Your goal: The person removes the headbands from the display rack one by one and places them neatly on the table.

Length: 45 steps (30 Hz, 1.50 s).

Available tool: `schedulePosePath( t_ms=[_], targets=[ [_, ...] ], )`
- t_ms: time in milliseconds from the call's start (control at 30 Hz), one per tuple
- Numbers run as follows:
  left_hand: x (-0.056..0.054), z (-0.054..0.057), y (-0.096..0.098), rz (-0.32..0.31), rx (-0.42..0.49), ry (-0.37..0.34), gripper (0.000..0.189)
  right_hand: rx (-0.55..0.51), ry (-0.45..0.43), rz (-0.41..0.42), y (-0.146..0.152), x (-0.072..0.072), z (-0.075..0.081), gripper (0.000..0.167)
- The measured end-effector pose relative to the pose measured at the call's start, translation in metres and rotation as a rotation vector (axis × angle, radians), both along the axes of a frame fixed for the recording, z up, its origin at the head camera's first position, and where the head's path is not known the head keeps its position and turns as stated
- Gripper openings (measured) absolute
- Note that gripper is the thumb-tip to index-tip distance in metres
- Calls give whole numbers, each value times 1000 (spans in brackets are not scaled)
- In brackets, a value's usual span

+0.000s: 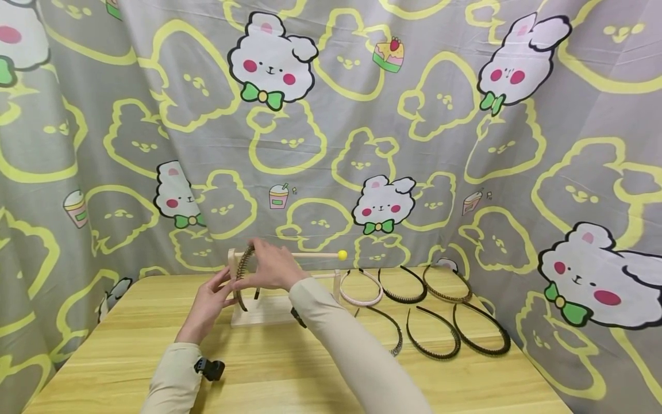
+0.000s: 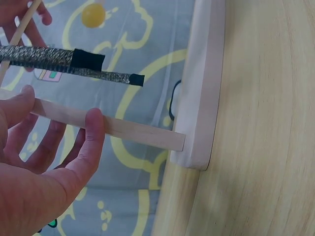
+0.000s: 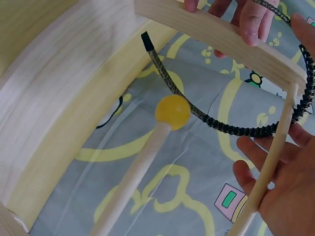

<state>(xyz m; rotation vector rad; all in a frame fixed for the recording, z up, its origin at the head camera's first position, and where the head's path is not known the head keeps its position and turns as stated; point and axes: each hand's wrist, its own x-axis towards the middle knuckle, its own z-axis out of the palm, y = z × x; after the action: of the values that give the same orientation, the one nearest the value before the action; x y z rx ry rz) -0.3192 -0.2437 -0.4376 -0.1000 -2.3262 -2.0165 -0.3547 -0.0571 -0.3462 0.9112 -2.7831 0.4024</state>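
A pale wooden stand (image 1: 269,313) has a horizontal rod (image 1: 315,255) ending in a yellow ball. My left hand (image 1: 209,299) grips its left upright; in the left wrist view, thumb and fingers lie on opposite sides of this wooden upright (image 2: 142,136). Close to that upright, a dark glittery toothed headband (image 1: 242,282) is looped about the rod. The right hand (image 1: 274,267) holds this headband, fingers and thumb spread along it. In the right wrist view the toothed band (image 3: 236,130) crosses behind the rod (image 3: 278,142), its black-tipped end free.
Several headbands lie to the right on the wooden table (image 1: 129,345): a pale pink one (image 1: 362,303), a black toothed one (image 1: 408,299), a brownish one (image 1: 447,299) and others in front. A patterned curtain (image 1: 320,115) hangs behind. Another ball-tipped rod (image 3: 133,177) belongs to the stand.
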Motion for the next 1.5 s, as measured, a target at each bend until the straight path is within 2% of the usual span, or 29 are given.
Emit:
schedulePosePath(
  t_ms=[200,433,633,933,1300,1500],
  targets=[
    [-1,1,1,1,8,-10,67,-97,-12,-7,21,-2,-3,102],
    [-1,0,2,12,4,-11,65,-196,-39,-18,57,1,-9,101],
    [-1,-4,1,14,14,-8,65,-238,-18,-23,85,6,-11,100],
    [0,-4,2,14,13,-8,64,-286,49,-23,126,16,-2,102],
    [-1,-5,3,8,23,-2,68,-407,43,-112,172,28,-12,108],
    [-1,-4,1,5,32,1,68,-497,88,-149,190,34,-20,108]
  ],
)
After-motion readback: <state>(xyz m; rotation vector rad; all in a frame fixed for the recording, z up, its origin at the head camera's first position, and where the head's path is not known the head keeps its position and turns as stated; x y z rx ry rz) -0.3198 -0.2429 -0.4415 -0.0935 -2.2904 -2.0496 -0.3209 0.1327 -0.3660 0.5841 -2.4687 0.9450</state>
